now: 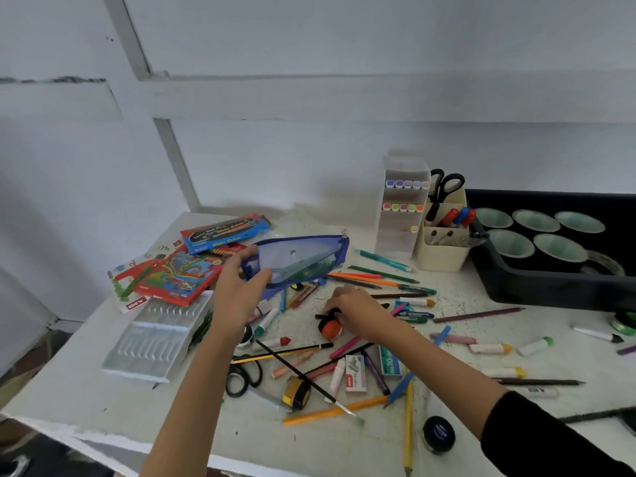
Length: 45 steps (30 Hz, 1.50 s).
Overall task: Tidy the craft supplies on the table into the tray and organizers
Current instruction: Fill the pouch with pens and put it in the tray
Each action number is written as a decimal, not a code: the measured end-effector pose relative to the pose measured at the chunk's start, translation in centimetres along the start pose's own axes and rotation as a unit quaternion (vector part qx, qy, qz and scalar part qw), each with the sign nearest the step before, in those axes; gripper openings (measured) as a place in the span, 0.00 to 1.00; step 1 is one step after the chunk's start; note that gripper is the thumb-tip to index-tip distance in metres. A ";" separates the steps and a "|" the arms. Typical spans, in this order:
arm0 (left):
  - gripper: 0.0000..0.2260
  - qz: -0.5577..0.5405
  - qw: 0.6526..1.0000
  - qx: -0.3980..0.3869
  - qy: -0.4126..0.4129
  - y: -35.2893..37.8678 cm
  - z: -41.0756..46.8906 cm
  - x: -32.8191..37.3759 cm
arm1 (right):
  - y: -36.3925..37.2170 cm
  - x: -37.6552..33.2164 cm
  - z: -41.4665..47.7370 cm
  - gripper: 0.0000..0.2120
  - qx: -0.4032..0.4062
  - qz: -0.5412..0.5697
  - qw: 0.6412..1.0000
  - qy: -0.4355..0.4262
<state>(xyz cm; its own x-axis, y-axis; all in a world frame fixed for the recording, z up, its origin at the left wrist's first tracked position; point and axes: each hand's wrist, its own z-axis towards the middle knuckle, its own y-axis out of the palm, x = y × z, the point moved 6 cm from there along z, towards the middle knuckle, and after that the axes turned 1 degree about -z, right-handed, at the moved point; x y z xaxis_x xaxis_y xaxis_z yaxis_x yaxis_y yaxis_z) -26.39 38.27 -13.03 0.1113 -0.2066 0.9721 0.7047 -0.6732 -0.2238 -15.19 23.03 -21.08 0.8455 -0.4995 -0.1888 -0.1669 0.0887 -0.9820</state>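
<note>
My left hand (237, 290) grips the near end of a blue mesh pencil pouch (303, 259) and holds it tilted above the table, its mouth open. My right hand (358, 311) rests low on the pile of pens in the middle, its fingers closed around small dark pieces next to an orange and white object (331, 330). Coloured pencils, markers and pens (378, 280) lie scattered all around both hands. The black tray (550, 287) stands at the right. A cream organizer (442, 249) and a clear marker rack (399, 215) stand at the back.
Boxes of water colours and crayons (192, 263) lie at the left, with a clear plastic insert (158, 335) in front of them. Near me are black scissors (244, 376), a yellow tape measure (296, 393), staple boxes (356, 373) and a small dark jar (438, 434). The tray holds several green-lined cups (537, 220).
</note>
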 end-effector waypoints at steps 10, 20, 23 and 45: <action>0.20 -0.021 0.995 -0.100 -0.004 2.5 -0.2 -1.6 | -10.5 -1.0 -5.0 0.09 0.459 0.194 0.866 -0.024; 0.21 0.064 0.973 -0.204 0.089 7.2 -2.7 -2.3 | -6.4 0.3 -0.7 0.13 0.087 0.184 0.978 0.035; 0.20 0.075 0.968 -0.214 0.104 7.3 -2.6 -2.6 | -5.3 0.8 -0.6 0.14 0.071 0.178 0.980 0.055; 0.10 -0.083 0.992 -0.076 0.053 2.6 -2.8 -5.1 | -9.2 -2.7 4.2 0.06 0.103 0.271 0.957 0.018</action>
<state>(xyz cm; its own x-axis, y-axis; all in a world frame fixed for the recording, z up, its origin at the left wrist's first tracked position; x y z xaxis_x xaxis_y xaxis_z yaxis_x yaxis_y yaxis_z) -27.16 35.59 -18.79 -0.0775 -0.1530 0.9852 0.5921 -0.8021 -0.0780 -13.83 27.24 -11.61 0.6447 -0.3618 -0.6734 -0.4683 0.5092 -0.7220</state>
